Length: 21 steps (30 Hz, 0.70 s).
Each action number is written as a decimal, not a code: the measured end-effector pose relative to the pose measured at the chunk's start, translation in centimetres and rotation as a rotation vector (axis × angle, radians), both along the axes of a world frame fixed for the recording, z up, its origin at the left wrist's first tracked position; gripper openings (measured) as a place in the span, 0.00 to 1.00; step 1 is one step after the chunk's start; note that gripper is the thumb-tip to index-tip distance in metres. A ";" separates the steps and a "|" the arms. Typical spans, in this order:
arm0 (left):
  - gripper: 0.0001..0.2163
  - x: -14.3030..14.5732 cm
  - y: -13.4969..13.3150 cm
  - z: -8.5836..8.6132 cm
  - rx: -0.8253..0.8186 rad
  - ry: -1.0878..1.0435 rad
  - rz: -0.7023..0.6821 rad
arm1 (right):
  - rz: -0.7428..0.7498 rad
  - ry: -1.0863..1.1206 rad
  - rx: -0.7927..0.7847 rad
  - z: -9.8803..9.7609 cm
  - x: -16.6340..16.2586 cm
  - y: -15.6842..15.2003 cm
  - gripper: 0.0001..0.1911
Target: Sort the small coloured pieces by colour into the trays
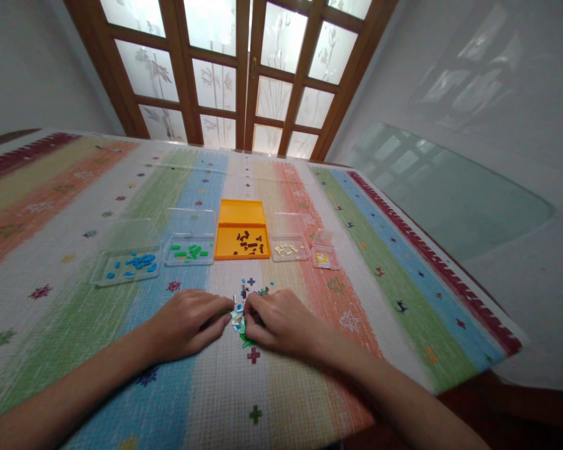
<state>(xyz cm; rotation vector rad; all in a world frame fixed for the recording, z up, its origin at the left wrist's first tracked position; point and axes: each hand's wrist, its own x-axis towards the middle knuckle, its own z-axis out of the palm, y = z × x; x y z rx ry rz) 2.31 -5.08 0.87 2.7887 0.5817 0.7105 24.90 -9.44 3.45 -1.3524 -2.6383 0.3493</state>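
Observation:
A small mixed pile of tiny building-brick-like pieces (237,321), in white, green, blue and dark brown, lies on the tablecloth between my hands. My left hand (190,324) rests at the pile's left side, thumb and forefinger bent close together at its edge. From the right, my right hand (281,320) reaches into the pile with curled fingers pressed together. Whatever either set of fingertips holds is hidden or too small to name. Green pieces (244,336) lie beside the right fingers, and dark pieces (244,291) are scattered just beyond.
Behind the pile stand open-lidded boxes in a row: a clear box with blue pieces (98,275), one with green pieces (167,258), an orange box (225,250) with brown pieces, a clear box with cream pieces (304,255), and a small box with yellow-white pieces (331,265). A striped tablecloth (309,387) covers the table.

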 end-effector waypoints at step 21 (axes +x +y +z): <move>0.09 -0.1 0.1 -0.2 -0.031 -0.015 -0.003 | -0.473 -0.308 0.111 3.0 9.1 4.2 0.17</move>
